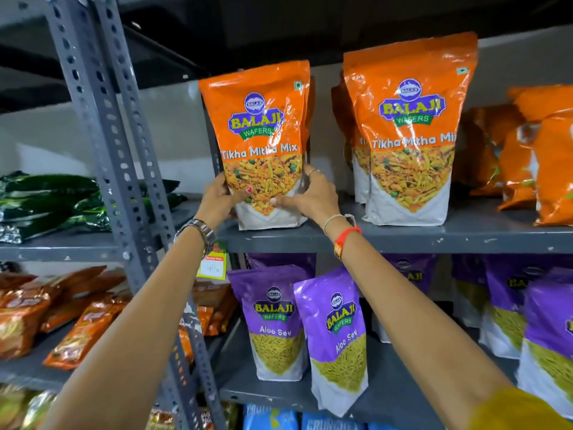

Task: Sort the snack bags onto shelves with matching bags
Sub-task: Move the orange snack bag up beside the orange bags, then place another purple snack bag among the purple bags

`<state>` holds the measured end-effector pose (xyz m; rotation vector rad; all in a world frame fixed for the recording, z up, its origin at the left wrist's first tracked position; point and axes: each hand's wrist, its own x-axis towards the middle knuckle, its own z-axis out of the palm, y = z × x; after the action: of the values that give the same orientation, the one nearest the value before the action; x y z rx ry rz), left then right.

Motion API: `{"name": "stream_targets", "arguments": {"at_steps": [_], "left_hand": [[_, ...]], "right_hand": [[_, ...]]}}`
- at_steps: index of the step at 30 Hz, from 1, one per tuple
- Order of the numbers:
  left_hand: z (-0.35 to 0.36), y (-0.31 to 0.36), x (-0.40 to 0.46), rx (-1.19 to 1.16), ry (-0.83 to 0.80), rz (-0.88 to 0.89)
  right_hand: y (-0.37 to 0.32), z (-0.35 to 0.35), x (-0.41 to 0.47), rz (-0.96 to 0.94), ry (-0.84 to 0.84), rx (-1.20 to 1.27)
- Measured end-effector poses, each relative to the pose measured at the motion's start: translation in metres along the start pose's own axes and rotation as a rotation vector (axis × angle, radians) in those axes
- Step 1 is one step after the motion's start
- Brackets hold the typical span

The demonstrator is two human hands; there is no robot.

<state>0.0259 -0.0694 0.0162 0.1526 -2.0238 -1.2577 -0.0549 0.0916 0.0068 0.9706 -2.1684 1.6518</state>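
Note:
An orange Tikha Mitha Mix bag (260, 119) stands upright on the grey upper shelf (403, 235), at its left end. My left hand (220, 195) grips the bag's lower left edge and my right hand (310, 197) grips its lower right edge. Another orange bag stands right behind it. A second pair of matching orange bags (409, 125) stands to the right on the same shelf. Purple Aloo Sev bags (333, 333) fill the shelf below.
A grey slotted upright post (105, 125) stands just left of the held bag. Green bags (49, 203) lie on the left rack, orange-brown packets (62, 311) below them. More orange bags (539, 156) lie at the far right. Blue bags (273, 418) sit at the bottom.

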Motion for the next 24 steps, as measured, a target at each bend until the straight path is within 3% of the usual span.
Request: {"name": "stream_targets", "arguments": {"at_steps": [4,7,9,11,13,18,24], "left_hand": [[0.0,0.0,-0.003,0.06,0.002,-0.031],[-0.004,-0.001,-0.011,0.262,0.057,-0.035],[-0.002,-0.001,-0.026,0.31,0.264,0.003],[0.004,-0.006,-0.044,0.195,0.508,0.036],[0.013,-0.016,-0.065,0.035,0.603,0.08],[0.057,-0.059,-0.124,-0.054,0.554,-0.014],[0.119,-0.131,-0.205,-0.044,0.486,-0.342]], "right_hand": [[0.002,-0.001,-0.002,-0.015,-0.021,0.018],[0.003,-0.001,-0.011,-0.038,-0.036,0.024],[0.006,-0.004,-0.024,-0.072,0.012,0.026],[0.01,-0.011,-0.048,-0.113,0.124,0.077],[0.017,-0.018,-0.079,-0.162,0.248,0.184],[0.078,-0.02,-0.141,-0.096,0.427,0.306],[0.19,-0.003,-0.176,0.283,0.251,0.217]]}}
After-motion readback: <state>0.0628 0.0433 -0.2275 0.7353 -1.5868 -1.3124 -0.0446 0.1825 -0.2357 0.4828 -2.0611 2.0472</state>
